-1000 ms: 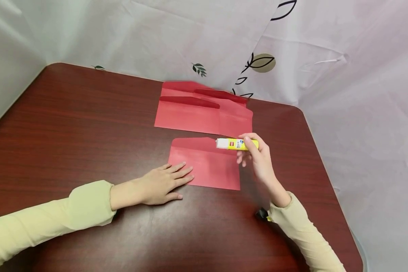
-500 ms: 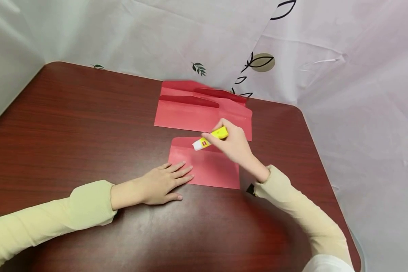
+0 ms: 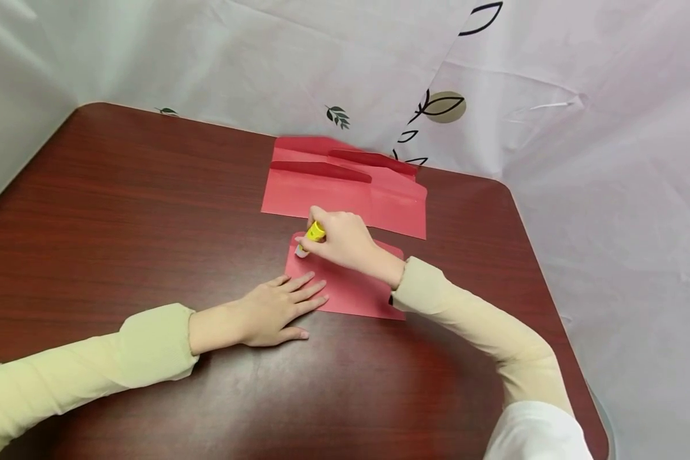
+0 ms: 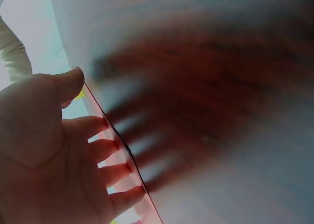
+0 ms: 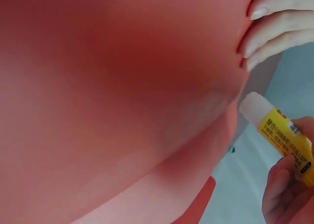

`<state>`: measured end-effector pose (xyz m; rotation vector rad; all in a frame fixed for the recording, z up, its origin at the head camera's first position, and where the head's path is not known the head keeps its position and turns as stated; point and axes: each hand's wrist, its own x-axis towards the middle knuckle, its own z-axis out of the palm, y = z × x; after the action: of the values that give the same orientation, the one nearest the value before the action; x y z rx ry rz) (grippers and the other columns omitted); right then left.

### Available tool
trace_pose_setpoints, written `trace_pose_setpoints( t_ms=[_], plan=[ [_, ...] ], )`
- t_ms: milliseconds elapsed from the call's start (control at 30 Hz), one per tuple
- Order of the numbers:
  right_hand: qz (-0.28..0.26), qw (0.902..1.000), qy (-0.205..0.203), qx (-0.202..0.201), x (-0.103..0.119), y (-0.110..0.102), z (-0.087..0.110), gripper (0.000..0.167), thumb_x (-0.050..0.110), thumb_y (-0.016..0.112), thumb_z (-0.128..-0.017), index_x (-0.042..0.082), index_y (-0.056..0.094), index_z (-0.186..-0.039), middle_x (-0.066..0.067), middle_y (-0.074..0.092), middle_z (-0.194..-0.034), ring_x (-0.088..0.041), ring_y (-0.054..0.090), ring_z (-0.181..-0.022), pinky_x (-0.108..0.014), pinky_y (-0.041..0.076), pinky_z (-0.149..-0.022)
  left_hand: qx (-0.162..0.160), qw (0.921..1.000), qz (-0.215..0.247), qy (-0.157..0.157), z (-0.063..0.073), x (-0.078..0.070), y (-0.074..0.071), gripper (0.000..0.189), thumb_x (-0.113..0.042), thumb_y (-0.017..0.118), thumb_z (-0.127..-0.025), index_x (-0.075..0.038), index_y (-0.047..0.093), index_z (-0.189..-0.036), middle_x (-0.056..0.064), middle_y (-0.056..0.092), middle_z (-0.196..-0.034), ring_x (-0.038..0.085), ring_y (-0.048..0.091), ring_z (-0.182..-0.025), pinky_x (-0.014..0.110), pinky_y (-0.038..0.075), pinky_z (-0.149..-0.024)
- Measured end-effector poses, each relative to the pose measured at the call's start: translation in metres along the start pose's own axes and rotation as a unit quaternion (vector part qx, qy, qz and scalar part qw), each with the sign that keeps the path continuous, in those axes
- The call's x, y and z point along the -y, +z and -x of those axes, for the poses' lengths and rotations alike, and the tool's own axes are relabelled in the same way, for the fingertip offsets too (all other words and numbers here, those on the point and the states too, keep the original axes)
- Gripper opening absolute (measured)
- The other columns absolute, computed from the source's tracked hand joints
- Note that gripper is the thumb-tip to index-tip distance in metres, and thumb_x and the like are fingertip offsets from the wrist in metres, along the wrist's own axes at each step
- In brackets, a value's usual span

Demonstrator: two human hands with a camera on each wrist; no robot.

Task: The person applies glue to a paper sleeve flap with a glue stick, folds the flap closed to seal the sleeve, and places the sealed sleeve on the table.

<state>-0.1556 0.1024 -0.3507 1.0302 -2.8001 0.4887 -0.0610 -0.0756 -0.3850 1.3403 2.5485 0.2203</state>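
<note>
the dark red-brown, wood-grained worktop (image 3: 149,211) has rounded far corners, and its far edge runs along a white sheet with leaf prints (image 3: 236,64). a cluster of overlapping red paper envelopes with raised flaps (image 3: 322,195) lies close to that far edge. nearer the person lies a single rectangular red paper envelope (image 3: 356,294), its flap open and pointing away; only a narrow strip of worktop parts it from the cluster. to its left a broad stretch of worktop runs to the left edge, and another spreads in front, toward the person. on its right the room is narrower, and the right forearm crosses it.

the left hand (image 3: 273,312) is spread flat and grasps nothing, its fingers over the single envelope's lower left corner and its thumb on the worktop just off the near edge. the right hand (image 3: 347,239) grips a yellow glue stick with a white end (image 3: 317,231), tilted, white end down at the envelope's upper left; whether it touches paper i cannot tell.

one second ago the glue stick was held almost level over the envelope's upper right; it has since travelled left and tipped steeper. left hand and envelopes have stayed put.
</note>
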Motion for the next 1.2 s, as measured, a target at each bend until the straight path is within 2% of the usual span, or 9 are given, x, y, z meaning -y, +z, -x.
trace_pose_setpoints(
  t_ms=[167,367,600,900,1200],
  plan=[
    [0.033,0.9988,-0.035,0.007,0.005,0.008,-0.006,0.027,0.039,0.066,-0.086,0.015,0.054,-0.088,0.006,0.058,-0.060,-0.008,0.051,-0.050,-0.022,0.040,-0.047,0.000,1.0000,-0.003,0.002,-0.001,0.000,-0.001,0.067,-0.048,0.053,-0.094,-0.014,0.036,-0.149,0.008,0.030,-0.158,0.032,0.024,-0.146,0.054,0.029,-0.114],
    [0.064,0.9968,-0.043,0.023,0.010,0.013,-0.010,0.026,0.038,0.066,-0.086,0.015,0.053,-0.089,0.007,0.059,-0.062,-0.008,0.053,-0.051,-0.022,0.041,-0.047,0.004,1.0000,-0.003,0.002,-0.002,0.000,-0.001,0.068,-0.049,0.053,-0.094,-0.014,0.035,-0.150,0.008,0.028,-0.158,0.032,0.023,-0.147,0.054,0.028,-0.114],
    [0.109,0.9910,-0.073,0.025,0.019,0.012,-0.011,0.026,0.035,0.066,-0.085,0.013,0.053,-0.091,0.003,0.061,-0.064,-0.012,0.059,-0.054,-0.025,0.047,-0.048,0.014,0.9999,-0.002,-0.006,-0.002,-0.001,-0.004,0.066,-0.049,0.052,-0.094,-0.015,0.037,-0.149,0.008,0.031,-0.157,0.031,0.025,-0.146,0.054,0.029,-0.114],
    [0.106,0.9911,-0.067,0.045,0.016,0.011,-0.011,0.025,0.033,0.067,-0.084,0.013,0.055,-0.094,0.002,0.061,-0.066,-0.013,0.058,-0.053,-0.025,0.048,-0.050,0.038,0.9989,0.020,-0.017,-0.002,-0.003,-0.012,0.067,-0.049,0.052,-0.094,-0.015,0.036,-0.149,0.007,0.029,-0.158,0.031,0.024,-0.147,0.054,0.027,-0.115],
    [0.095,0.9928,-0.053,0.052,0.006,0.008,-0.003,0.026,0.032,0.068,-0.083,0.012,0.054,-0.091,0.002,0.058,-0.063,-0.012,0.054,-0.052,-0.025,0.046,-0.048,0.044,0.9982,0.035,-0.019,-0.003,-0.001,-0.010,0.068,-0.050,0.052,-0.094,-0.016,0.034,-0.150,0.007,0.026,-0.159,0.031,0.020,-0.148,0.056,0.026,-0.114]
  ],
)
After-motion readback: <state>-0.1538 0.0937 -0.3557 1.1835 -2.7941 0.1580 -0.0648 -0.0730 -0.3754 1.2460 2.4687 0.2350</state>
